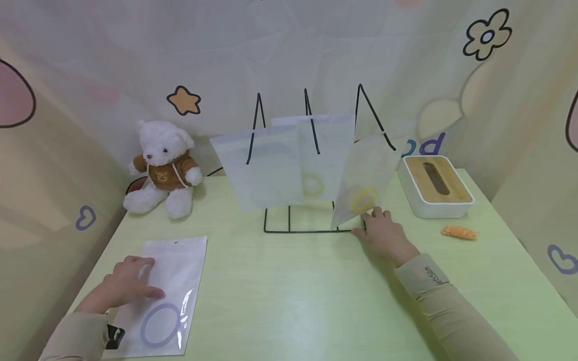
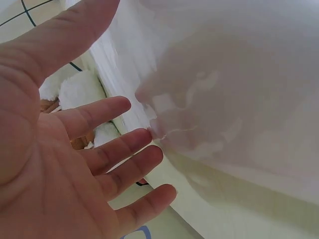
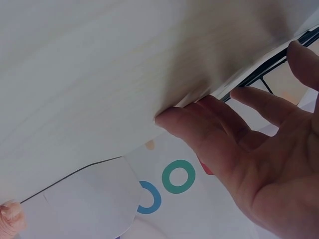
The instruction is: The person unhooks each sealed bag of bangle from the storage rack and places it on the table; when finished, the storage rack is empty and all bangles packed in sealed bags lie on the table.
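My left hand (image 1: 124, 283) spreads over a white zip bag (image 1: 182, 265) at the front left, thumb and fingers apart. A pale purple ring (image 1: 143, 331) shows in the lower part of this bag. Up close in the left wrist view, the fingertips overlap the shiny bag surface. My right hand (image 1: 384, 233) is at the near right corner of a black wire rack (image 1: 307, 232), its thumb and index finger touching the base wire. Three translucent bags hang from the rack: one on the left (image 1: 262, 170), a middle one (image 1: 331, 150), and a tilted right one (image 1: 377, 165). Yellow rings show in the last two.
A white teddy bear (image 1: 164, 145) in a brown hoodie sits at the back left. On the right stands a white tissue box (image 1: 433, 210) with a wooden lid (image 1: 417, 185), and an orange wrapped piece (image 1: 459, 232) lies before it. A patterned curtain (image 1: 226, 50) hangs behind the table.
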{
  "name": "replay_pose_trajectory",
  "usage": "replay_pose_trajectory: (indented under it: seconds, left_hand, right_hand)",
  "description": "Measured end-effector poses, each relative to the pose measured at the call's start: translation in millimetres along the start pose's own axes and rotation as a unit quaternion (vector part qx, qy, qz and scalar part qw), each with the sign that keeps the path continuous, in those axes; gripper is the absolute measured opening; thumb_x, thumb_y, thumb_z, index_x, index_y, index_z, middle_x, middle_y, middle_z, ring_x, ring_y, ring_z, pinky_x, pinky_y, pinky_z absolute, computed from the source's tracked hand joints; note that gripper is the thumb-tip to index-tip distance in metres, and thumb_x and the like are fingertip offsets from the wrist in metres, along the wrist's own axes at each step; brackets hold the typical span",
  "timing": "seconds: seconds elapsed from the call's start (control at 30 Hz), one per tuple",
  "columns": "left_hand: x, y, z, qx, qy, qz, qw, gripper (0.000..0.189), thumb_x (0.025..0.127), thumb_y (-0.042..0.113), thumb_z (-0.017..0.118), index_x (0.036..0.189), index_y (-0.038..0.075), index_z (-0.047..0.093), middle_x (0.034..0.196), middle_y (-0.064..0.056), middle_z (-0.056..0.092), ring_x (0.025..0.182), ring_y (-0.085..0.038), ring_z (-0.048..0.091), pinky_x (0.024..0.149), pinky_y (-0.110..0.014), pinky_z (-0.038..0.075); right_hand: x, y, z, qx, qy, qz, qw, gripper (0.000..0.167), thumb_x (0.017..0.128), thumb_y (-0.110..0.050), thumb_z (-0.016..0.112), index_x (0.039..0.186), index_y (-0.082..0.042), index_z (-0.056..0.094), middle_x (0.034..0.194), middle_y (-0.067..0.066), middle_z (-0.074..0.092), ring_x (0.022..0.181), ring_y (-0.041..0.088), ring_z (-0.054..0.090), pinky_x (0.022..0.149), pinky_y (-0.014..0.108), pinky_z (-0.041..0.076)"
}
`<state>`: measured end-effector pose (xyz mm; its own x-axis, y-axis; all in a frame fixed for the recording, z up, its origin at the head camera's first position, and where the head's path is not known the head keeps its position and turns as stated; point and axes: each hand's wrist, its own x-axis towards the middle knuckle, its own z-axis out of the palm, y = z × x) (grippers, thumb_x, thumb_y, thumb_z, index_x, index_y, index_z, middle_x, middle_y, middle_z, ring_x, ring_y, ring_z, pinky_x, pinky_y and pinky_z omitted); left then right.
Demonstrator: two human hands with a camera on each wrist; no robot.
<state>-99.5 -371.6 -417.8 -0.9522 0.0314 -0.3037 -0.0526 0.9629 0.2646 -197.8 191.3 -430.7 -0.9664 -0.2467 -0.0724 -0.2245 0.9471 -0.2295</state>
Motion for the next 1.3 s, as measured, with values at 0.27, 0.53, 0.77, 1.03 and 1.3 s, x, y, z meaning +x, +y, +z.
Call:
replay_pose_trajectory:
  seconds: [0.27,0.53,0.77,1.03,1.3]
  left_hand:
    - [2.6,1.9,-6.2,-0.011,0.022,0.018,0.9995,0.100,0.071,0.056,0.079,0.135,-0.011,0.044,0.128,-0.043,0.037,0.112,-0.059,0.039,0.081,-0.072,0.037]
    - [5.8,35.2,-40.7,-0.115,0.128,0.072,0.9825,0.082,0.091,0.043,0.067,0.139,-0.015,0.035,0.135,-0.040,0.034,0.121,-0.055,0.036,0.094,-0.065,0.035]
    - [9.5,80.8,-63.7,-0.184,0.218,0.100,0.9533,0.068,0.095,0.038,0.062,0.141,-0.008,0.039,0.137,-0.031,0.040,0.121,-0.048,0.041,0.093,-0.063,0.037]
    - [27.5,133.5,-76.0,-0.305,0.304,0.125,0.8939,0.052,0.097,0.032,0.061,0.136,0.000,0.049,0.131,-0.018,0.054,0.121,-0.032,0.049,0.098,-0.047,0.038]
    - [42.9,169.5,-82.5,-0.402,0.332,0.154,0.8391,0.042,0.097,0.019,0.061,0.132,-0.002,0.053,0.128,-0.014,0.057,0.121,-0.027,0.052,0.097,-0.034,0.041]
  right_hand:
    - [-1.0,-1,-2,0.000,-0.001,0.000,1.0000,0.058,0.099,-0.039,0.052,0.136,0.005,0.048,0.121,0.029,0.044,0.106,0.045,0.044,0.070,0.059,0.049]
    - [-1.5,-1,-2,-0.001,-0.001,0.000,1.0000,0.058,0.099,-0.040,0.052,0.135,0.006,0.049,0.122,0.030,0.044,0.106,0.045,0.044,0.069,0.059,0.050]
    - [-0.9,0,0,0.004,-0.004,0.001,1.0000,0.059,0.099,-0.041,0.051,0.136,0.005,0.049,0.123,0.029,0.044,0.106,0.045,0.044,0.071,0.059,0.049]
    - [-0.3,0,1,0.006,-0.006,0.001,1.0000,0.059,0.100,-0.040,0.051,0.137,0.006,0.047,0.123,0.030,0.043,0.106,0.045,0.043,0.070,0.060,0.049]
    - [0.1,0,2,0.006,-0.001,0.001,1.0000,0.058,0.099,-0.040,0.051,0.136,0.006,0.048,0.123,0.030,0.043,0.106,0.045,0.043,0.070,0.059,0.049]
